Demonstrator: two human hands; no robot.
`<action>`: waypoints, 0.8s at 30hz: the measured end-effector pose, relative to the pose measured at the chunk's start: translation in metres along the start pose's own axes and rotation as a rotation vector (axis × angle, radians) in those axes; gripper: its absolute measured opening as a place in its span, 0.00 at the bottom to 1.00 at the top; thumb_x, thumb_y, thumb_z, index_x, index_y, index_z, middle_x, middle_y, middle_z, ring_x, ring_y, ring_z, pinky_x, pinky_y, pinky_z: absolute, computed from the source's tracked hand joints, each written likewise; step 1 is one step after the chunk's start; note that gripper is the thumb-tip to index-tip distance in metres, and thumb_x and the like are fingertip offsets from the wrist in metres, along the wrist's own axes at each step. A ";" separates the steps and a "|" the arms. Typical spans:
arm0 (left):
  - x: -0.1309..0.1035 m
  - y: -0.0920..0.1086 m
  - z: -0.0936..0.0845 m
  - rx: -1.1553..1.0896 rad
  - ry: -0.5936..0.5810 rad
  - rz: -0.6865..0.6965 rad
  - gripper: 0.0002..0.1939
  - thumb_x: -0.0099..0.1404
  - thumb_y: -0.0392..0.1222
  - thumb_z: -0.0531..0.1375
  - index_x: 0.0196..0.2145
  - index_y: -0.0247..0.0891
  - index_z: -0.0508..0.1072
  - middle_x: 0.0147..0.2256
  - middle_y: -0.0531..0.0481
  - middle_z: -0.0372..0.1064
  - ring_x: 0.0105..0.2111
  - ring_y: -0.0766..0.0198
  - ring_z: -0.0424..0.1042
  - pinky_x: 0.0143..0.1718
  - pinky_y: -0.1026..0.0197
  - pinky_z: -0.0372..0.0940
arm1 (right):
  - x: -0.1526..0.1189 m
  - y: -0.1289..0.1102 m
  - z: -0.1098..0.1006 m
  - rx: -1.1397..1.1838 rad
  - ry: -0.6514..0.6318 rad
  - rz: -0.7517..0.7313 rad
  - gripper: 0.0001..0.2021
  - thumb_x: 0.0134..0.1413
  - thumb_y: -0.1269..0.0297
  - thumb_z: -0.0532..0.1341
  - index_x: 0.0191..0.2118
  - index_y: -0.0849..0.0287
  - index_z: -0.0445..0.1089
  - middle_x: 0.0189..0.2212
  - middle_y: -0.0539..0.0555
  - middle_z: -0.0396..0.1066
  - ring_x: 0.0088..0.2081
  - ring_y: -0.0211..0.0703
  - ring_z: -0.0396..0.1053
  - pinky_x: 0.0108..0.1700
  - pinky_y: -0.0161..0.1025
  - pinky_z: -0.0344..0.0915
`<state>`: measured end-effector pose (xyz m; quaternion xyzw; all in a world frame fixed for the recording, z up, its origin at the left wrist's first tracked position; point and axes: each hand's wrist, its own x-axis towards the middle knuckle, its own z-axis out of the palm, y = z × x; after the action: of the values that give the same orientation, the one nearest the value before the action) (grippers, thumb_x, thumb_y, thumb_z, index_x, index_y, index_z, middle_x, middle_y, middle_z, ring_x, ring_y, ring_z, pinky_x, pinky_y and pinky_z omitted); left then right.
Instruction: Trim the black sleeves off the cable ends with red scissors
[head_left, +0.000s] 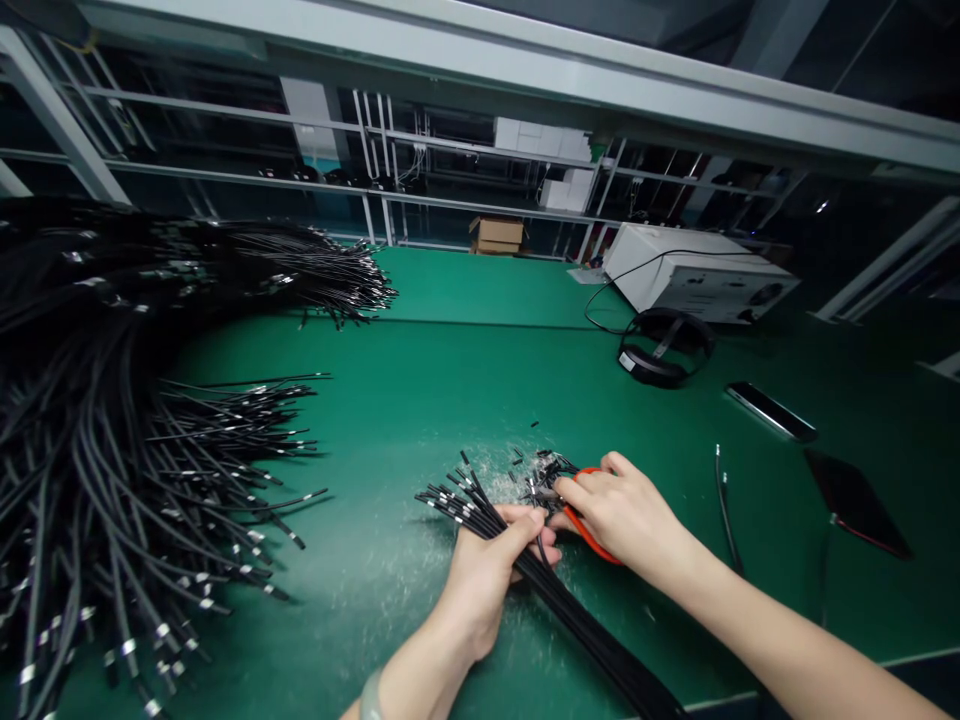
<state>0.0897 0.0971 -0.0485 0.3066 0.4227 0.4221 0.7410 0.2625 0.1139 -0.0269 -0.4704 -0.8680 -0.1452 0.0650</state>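
Observation:
A bundle of black cables [570, 610] with white-banded ends lies across my left hand [487, 570], whose fingers are wrapped round it. My right hand [619, 510] grips a tool with red-orange handles [592, 535], which looks like scissors or cutters; its tip is close to my left fingertips. One short cable end stands up by my left fingers. Small black offcuts [544, 470] and pale shreds are scattered on the green table [360, 590] just beyond both hands.
Large heaps of black cables [112, 430] cover the left side. At the back right stand a white machine [697, 280] and a black headset [664, 350]. A phone [771, 411], a dark flat device [859, 505] and loose cables [724, 510] lie at right. Shelving stands behind.

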 end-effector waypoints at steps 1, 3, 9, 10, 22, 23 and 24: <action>0.000 0.000 0.000 0.001 0.001 0.002 0.10 0.56 0.44 0.62 0.31 0.34 0.72 0.24 0.50 0.72 0.24 0.64 0.72 0.29 0.61 0.65 | 0.001 0.001 -0.001 -0.015 0.001 -0.011 0.11 0.59 0.59 0.54 0.29 0.59 0.64 0.20 0.51 0.67 0.25 0.41 0.65 0.36 0.41 0.47; 0.000 0.000 0.000 -0.005 0.008 -0.002 0.10 0.56 0.44 0.62 0.31 0.34 0.72 0.24 0.50 0.72 0.24 0.64 0.72 0.29 0.60 0.66 | 0.002 0.003 -0.004 -0.044 -0.010 -0.039 0.08 0.59 0.63 0.54 0.30 0.59 0.65 0.20 0.51 0.67 0.24 0.40 0.64 0.37 0.41 0.47; -0.001 0.001 0.000 -0.019 0.008 -0.004 0.10 0.55 0.44 0.63 0.30 0.34 0.71 0.24 0.50 0.72 0.24 0.64 0.71 0.29 0.61 0.66 | 0.005 0.008 -0.012 -0.072 -0.029 -0.105 0.09 0.58 0.70 0.52 0.28 0.59 0.64 0.18 0.52 0.67 0.20 0.38 0.62 0.36 0.41 0.46; 0.000 0.001 0.000 -0.023 0.006 -0.003 0.10 0.55 0.44 0.63 0.30 0.34 0.71 0.24 0.50 0.72 0.23 0.64 0.71 0.29 0.60 0.66 | 0.006 0.009 -0.012 -0.071 -0.037 -0.111 0.10 0.58 0.70 0.52 0.27 0.59 0.64 0.18 0.51 0.68 0.20 0.38 0.61 0.36 0.41 0.46; -0.002 0.002 0.000 -0.059 -0.023 -0.016 0.10 0.55 0.44 0.63 0.32 0.35 0.72 0.24 0.51 0.72 0.24 0.65 0.71 0.29 0.62 0.66 | 0.006 0.014 -0.006 0.315 -0.111 0.140 0.12 0.56 0.57 0.55 0.26 0.57 0.66 0.14 0.50 0.67 0.18 0.39 0.62 0.29 0.38 0.53; -0.002 0.003 0.000 -0.064 -0.029 -0.019 0.10 0.55 0.44 0.63 0.32 0.35 0.72 0.24 0.51 0.71 0.24 0.65 0.71 0.29 0.62 0.65 | 0.006 0.013 -0.006 0.499 -0.139 0.254 0.12 0.56 0.55 0.55 0.28 0.56 0.67 0.14 0.49 0.66 0.17 0.39 0.62 0.25 0.36 0.53; -0.002 0.004 0.001 -0.068 -0.031 -0.021 0.10 0.55 0.44 0.63 0.32 0.35 0.72 0.24 0.51 0.71 0.24 0.66 0.70 0.29 0.62 0.65 | 0.007 0.011 -0.006 0.716 -0.180 0.364 0.13 0.55 0.53 0.54 0.31 0.56 0.67 0.13 0.48 0.65 0.16 0.37 0.61 0.22 0.34 0.52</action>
<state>0.0883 0.0966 -0.0441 0.2834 0.3999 0.4236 0.7618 0.2683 0.1232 -0.0176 -0.5747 -0.7685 0.2218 0.1731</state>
